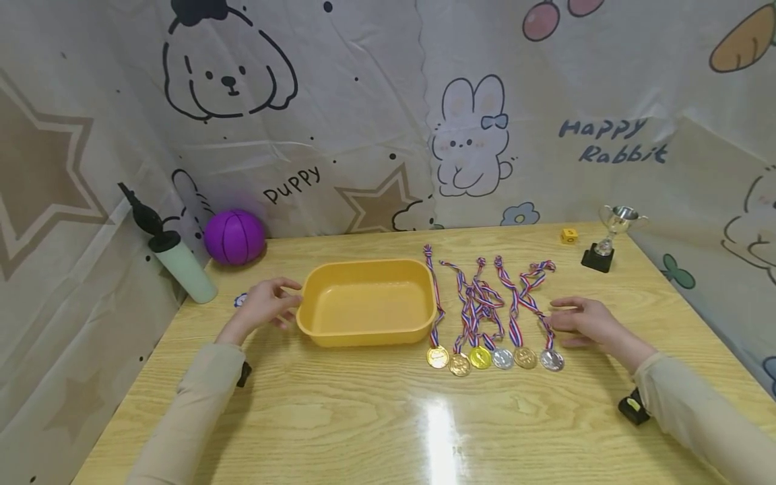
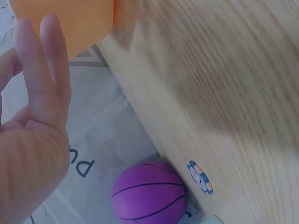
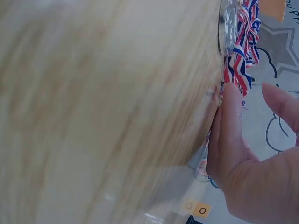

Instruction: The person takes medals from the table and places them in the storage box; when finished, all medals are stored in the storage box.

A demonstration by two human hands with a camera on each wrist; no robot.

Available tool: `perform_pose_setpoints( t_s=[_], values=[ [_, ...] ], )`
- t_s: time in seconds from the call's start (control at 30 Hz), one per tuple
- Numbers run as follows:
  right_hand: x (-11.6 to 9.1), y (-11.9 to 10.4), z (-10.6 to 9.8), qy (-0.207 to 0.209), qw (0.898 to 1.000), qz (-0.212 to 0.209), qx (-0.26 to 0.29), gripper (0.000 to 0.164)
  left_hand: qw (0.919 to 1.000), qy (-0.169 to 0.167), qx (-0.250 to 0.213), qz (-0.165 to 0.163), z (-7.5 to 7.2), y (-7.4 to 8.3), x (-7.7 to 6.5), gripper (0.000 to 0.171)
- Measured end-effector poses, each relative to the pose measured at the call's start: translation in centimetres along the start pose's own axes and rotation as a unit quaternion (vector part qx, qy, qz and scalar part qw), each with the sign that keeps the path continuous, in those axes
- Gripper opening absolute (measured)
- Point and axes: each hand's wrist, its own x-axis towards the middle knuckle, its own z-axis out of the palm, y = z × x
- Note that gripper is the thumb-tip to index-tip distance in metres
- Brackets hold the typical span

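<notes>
A yellow plastic basin stands on the wooden table. Beside its left end is my left hand, fingers loosely bent and holding nothing; whether the fingertips touch the wall I cannot tell. To the basin's right lie several gold and silver medals in a row, their striped red, white and blue ribbons stretched toward the back and partly tangled. My right hand is at the right side of the row, beside the ribbon of the rightmost silver medal. In the right wrist view its fingers are extended, with nothing gripped.
A purple ball and a pale green hand pump are at the back left. A blue-and-white poker chip lies near my left hand. At the back right stand a silver trophy cup and a small yellow cube. Printed cloth hangs behind the table.
</notes>
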Motion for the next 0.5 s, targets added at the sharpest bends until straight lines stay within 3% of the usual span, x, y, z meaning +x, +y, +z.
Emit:
perform_pose_setpoints(
  t_s=[0.5],
  values=[
    [0.0, -0.2, 1.7, 0.044, 0.998, -0.002, -0.038, 0.067, 0.9992, -0.025, -0.012, -0.027, 0.3, 0.0, 0.2, 0.049]
  ],
)
